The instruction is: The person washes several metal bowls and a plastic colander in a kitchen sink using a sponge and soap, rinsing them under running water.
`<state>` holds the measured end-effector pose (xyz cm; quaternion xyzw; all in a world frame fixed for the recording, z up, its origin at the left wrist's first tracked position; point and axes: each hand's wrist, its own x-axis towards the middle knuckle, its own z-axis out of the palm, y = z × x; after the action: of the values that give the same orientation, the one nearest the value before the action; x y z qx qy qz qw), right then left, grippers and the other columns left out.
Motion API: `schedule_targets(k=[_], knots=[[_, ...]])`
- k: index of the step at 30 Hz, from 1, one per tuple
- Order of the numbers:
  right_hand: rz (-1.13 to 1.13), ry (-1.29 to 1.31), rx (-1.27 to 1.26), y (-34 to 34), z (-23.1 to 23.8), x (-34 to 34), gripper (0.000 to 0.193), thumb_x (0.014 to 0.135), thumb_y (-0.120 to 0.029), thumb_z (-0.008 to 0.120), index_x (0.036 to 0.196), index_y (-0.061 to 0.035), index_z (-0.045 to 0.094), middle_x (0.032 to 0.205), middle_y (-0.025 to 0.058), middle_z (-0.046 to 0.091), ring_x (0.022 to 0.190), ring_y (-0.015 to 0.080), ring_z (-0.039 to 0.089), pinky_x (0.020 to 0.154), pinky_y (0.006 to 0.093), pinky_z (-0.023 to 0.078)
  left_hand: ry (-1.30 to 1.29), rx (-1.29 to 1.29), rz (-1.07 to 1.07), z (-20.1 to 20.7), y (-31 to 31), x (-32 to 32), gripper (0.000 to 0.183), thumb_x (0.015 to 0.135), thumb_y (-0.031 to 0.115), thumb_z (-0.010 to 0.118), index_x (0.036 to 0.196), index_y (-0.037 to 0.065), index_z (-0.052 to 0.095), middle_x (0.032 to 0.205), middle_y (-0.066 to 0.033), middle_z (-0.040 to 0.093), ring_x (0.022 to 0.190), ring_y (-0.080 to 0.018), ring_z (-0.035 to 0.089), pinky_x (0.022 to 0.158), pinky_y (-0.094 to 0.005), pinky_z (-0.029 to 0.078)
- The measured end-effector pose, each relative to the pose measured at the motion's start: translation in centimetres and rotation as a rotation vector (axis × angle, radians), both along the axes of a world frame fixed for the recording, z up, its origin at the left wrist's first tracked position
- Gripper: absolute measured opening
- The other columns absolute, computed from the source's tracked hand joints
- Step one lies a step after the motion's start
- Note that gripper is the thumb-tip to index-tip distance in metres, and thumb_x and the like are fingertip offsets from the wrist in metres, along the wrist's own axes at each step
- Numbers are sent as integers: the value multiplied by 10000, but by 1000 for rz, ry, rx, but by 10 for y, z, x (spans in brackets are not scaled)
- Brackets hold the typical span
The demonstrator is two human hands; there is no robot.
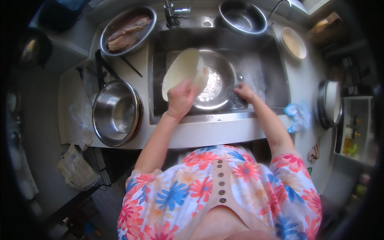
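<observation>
Gripping a tilted cream bowl (180,72), left hand (182,96) closed; right hand (245,92) curled by a scourer (239,101), hold unclear.

No text, label, number or sign can be read. On the pale cream round bowl (181,74), a small orange mark is seen, too blurred to be made out. On the round dark-brown buttons (223,200) of the white blouse with coral and blue flowers (173,195), raised patterns are borne, too small to be deciphered. On the small yellow bottle (347,143), no lettering can be distinguished.
</observation>
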<state>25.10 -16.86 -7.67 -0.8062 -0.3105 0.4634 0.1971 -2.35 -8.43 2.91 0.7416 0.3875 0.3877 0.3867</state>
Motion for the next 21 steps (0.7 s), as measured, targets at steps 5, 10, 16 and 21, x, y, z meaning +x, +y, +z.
schedule_targets(k=[5,10,16,21], knots=[[36,-89,72,-10,5,34,398,689,-215,629,982,44,554,828,153,607,742,206,583,690,305,452,209,339,-240,-27,-2,41,102,703,91,590,682,43,503,631,-109,511,574,-270,521,510,-334,414],[-107,-60,184,-28,14,60,356,691,-186,607,966,36,557,810,117,597,717,172,558,662,288,441,413,447,-388,-56,1,62,82,690,86,565,657,69,492,629,-85,515,592,-263,535,524,-356,428],[-159,-113,219,-34,31,57,320,682,-152,580,947,27,553,774,101,584,696,160,534,632,283,424,563,423,-432,-83,13,70,20,669,86,535,656,87,519,634,-74,527,626,-257,549,541,-371,441],[45,-195,450,-23,28,46,318,676,-148,542,967,-21,561,810,172,599,758,260,583,696,322,446,991,238,-530,-97,19,76,105,658,127,558,758,102,574,751,-89,582,739,-267,577,614,-386,463]])
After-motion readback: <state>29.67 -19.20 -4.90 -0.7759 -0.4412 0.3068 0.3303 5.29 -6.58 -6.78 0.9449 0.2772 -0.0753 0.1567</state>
